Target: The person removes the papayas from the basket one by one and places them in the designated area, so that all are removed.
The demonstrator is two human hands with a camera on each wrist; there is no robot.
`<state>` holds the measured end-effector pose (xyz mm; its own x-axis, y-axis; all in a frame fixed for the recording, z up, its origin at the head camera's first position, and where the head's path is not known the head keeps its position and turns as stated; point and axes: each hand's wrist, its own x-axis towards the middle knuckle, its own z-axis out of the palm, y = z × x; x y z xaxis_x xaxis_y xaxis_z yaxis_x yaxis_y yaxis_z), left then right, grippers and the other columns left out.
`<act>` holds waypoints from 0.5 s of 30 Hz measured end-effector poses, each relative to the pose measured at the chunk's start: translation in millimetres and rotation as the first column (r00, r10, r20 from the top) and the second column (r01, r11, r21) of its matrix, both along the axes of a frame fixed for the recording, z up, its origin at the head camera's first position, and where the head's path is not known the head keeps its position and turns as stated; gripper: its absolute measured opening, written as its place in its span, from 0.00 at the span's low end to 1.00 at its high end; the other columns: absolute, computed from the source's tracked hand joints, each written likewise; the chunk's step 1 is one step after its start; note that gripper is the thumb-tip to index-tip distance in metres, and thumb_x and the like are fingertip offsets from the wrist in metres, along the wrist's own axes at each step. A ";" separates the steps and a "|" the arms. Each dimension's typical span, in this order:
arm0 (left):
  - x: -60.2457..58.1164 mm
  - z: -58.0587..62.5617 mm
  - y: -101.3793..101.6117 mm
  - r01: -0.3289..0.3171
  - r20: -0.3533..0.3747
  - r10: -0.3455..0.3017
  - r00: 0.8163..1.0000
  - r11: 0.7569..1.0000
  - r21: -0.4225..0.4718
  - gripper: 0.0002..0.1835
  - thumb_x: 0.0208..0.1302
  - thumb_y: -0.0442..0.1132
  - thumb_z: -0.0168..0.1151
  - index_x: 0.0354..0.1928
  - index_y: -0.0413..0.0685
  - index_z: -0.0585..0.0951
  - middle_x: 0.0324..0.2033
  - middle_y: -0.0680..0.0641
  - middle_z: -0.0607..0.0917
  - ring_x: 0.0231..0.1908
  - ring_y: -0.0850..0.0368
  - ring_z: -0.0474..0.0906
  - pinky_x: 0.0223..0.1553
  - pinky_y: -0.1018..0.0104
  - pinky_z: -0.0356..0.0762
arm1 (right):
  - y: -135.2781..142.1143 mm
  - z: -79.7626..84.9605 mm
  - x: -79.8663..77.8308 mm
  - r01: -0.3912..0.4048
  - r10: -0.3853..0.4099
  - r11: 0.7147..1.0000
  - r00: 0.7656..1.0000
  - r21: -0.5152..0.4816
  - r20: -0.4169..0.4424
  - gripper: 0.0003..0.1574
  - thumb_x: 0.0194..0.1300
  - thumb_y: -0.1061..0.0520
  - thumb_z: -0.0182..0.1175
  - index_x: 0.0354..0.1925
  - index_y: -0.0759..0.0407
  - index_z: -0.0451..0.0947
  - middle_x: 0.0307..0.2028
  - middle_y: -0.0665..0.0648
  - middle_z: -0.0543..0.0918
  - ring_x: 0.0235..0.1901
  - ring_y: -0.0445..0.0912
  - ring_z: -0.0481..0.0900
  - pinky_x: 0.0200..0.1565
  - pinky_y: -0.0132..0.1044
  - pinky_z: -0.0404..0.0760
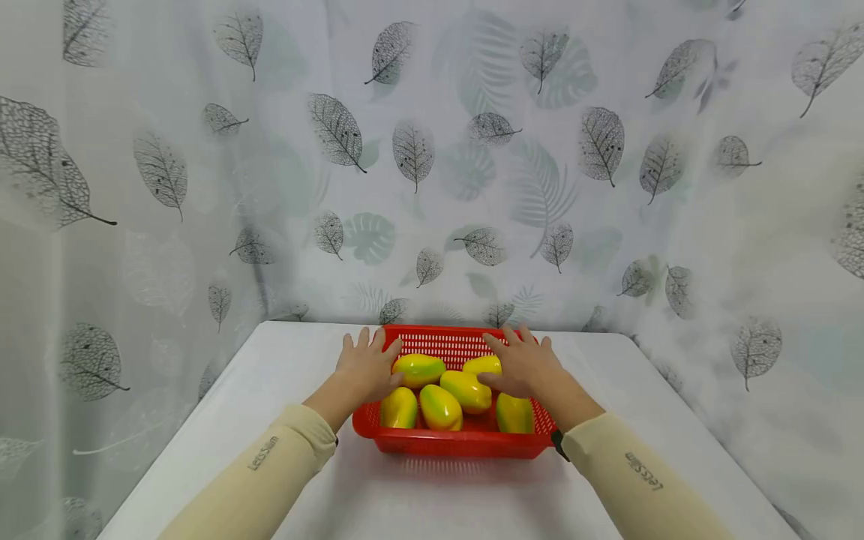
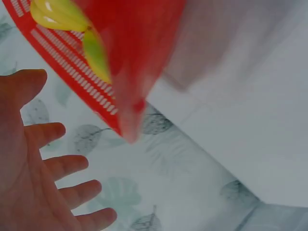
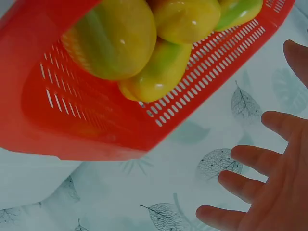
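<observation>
A red slotted plastic basket (image 1: 466, 445) stands on the white table with several glossy yellow-green mangoes (image 1: 442, 407) inside. My left hand (image 1: 367, 369) is over the basket's left side with its fingers spread and nothing in them. Over the right side is my right hand (image 1: 528, 367), also spread and holding nothing; it partly covers the mango (image 1: 482, 365) at the back right. Both wrist views show a gap between the fingers and the basket wall. In the right wrist view, some mangoes (image 3: 115, 38) lie piled close together against the slotted side.
The white table (image 1: 283, 360) extends to both sides and in front of the basket. Behind it and along the sides hangs a pale curtain (image 1: 432, 225) printed with leaves. A dark band (image 1: 559, 444) shows at the right wrist, close to the basket's corner.
</observation>
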<state>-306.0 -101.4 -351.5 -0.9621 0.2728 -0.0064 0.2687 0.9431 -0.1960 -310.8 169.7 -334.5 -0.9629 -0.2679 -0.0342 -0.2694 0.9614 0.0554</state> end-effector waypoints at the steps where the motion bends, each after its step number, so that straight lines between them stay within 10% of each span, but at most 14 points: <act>1: -0.2 -3.4 -4.2 -0.013 0.013 0.012 1.000 1.000 0.024 0.36 0.74 0.59 0.54 0.78 0.54 0.66 0.76 0.37 0.64 0.75 0.33 0.58 0.73 0.32 0.57 | 0.0 -2.2 -0.2 0.004 -0.004 1.000 1.000 -0.005 0.011 0.51 0.68 0.30 0.59 0.80 0.48 0.60 0.78 0.67 0.60 0.77 0.69 0.54 0.69 0.77 0.57; 15: -1.3 -48.7 -33.9 -0.130 0.131 0.094 0.987 0.947 0.292 0.40 0.71 0.56 0.59 0.80 0.51 0.62 0.73 0.34 0.68 0.72 0.30 0.63 0.70 0.27 0.60 | 1.7 -30.7 3.5 0.109 -0.095 0.993 0.970 -0.051 0.222 0.46 0.63 0.39 0.70 0.73 0.54 0.71 0.68 0.68 0.75 0.69 0.67 0.70 0.63 0.68 0.75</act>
